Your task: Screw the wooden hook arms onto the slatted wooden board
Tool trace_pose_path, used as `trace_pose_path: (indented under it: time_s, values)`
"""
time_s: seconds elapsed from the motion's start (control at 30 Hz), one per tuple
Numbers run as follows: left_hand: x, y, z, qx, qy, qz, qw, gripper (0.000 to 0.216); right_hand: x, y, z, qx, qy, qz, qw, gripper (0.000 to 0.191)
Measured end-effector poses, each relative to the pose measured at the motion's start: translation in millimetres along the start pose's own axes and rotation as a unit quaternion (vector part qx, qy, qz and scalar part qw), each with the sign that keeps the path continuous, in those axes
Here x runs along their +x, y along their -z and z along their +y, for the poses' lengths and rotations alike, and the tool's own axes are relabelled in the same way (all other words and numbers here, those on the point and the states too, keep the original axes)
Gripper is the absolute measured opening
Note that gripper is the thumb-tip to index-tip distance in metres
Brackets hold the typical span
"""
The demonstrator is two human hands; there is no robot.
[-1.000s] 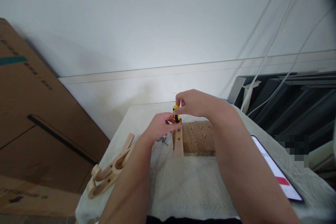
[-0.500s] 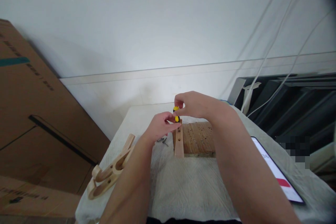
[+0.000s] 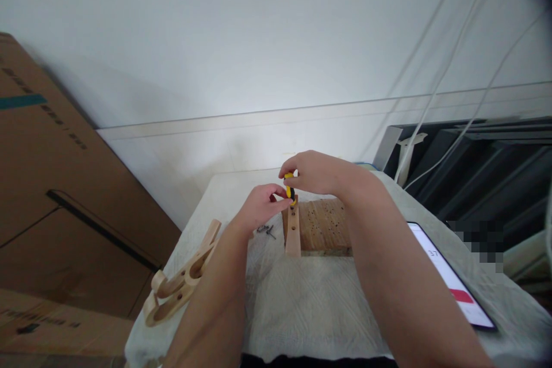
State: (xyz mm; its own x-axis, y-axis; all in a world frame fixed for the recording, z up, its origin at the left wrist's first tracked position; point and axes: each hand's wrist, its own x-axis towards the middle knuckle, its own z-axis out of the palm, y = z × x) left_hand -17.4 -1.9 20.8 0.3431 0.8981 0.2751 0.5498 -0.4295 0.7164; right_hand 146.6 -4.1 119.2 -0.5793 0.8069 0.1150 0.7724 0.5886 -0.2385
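Observation:
A short yellow-and-black screwdriver [image 3: 290, 187] stands upright on the far end of a narrow wooden strip with holes [image 3: 293, 233]. My right hand [image 3: 317, 172] is closed round its top. My left hand [image 3: 259, 207] pinches the lower part of the tool with fingertips. The strip lies along the left edge of a wooden board full of small holes [image 3: 323, 230]. A few dark screws [image 3: 267, 230] lie on the cloth just left of the strip.
A white cloth covers the table [image 3: 302, 305]. Curved wooden pieces [image 3: 183, 282] lie at its left edge. A phone with a lit screen [image 3: 451, 276] rests at the right. Cardboard boxes [image 3: 47, 184] stand at the left, cables [image 3: 435, 98] and dark panels at the right.
My right hand's fingers have shifted slightly leftward round the screwdriver's top. The tool, strip and left hand stay in place.

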Motion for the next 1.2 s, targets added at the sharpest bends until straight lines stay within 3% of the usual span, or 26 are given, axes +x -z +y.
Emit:
trace_pose_path:
  time_s: [0.1, 0.2, 0.37, 0.5, 0.7, 1.0, 1.2]
  values:
    - [-1, 1, -1, 0.006, 0.016, -0.018, 1.000, 0.021, 1, 0, 1, -0.016, -0.005, 0.007, 1.000, 0.022]
    - [-2, 1, -3, 0.031, 0.036, -0.084, 0.995, 0.025, 1, -1, 3, -0.045, -0.032, 0.025, 0.998, 0.027]
    - [-4, 0, -6, 0.078, -0.004, -0.170, 0.982, 0.031, 3, -3, 6, -0.084, -0.069, 0.032, 0.994, 0.033]
    - [-5, 0, -6, 0.117, -0.027, -0.149, 0.981, 0.038, 3, -2, 5, -0.068, -0.052, 0.013, 0.996, 0.031]
    - [-6, -4, 0, 0.159, 0.006, -0.160, 0.974, 0.034, -3, 1, -3, -0.046, -0.039, -0.021, 0.998, 0.030]
    - [-7, -9, 5, 0.177, -0.006, -0.125, 0.976, 0.032, -2, -1, 4, -0.038, -0.018, -0.016, 0.999, 0.029]
    - [-6, -7, 10, 0.177, -0.003, -0.143, 0.974, 0.028, -4, 1, 2, -0.022, -0.006, -0.009, 1.000, 0.027]
